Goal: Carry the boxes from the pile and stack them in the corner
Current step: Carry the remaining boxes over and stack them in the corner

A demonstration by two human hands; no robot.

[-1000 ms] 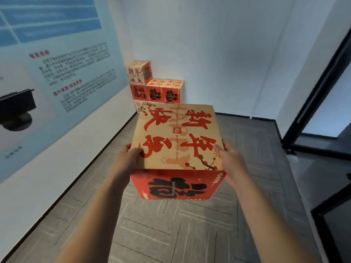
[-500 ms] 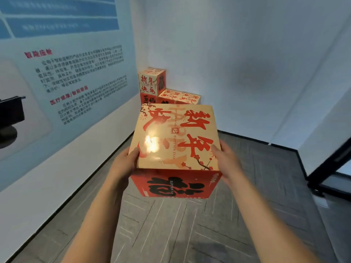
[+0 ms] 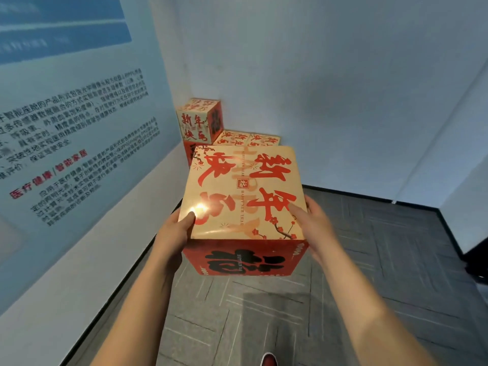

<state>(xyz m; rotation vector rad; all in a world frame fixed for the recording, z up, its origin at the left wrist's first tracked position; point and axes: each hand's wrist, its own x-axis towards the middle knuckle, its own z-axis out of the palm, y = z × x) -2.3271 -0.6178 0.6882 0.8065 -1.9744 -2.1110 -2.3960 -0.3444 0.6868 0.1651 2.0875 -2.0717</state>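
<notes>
You've got the box (image 3: 243, 191) clamped between left hand (image 3: 173, 233) and right hand (image 3: 315, 228), thumbs hooked on top. Hold it level and lower it squarely onto the corner stack (image 3: 203, 122) at 11 o'clock.

Both arms were stretched out in front, bare forearms running up from the bottom edge toward frame centre. Left hand (image 3: 171, 233) was pressed against the left side of the box (image 3: 243, 191), thumb hooked over the top edge, fingers hidden behind the side face. Right hand (image 3: 315, 228) mirrored it on the right side, thumb flat on the top face, fingers mostly out of sight. Box was clamped between the two palms at centre frame. Red shoe toe (image 3: 269, 360) showed at the bottom edge, between the forearms.
</notes>
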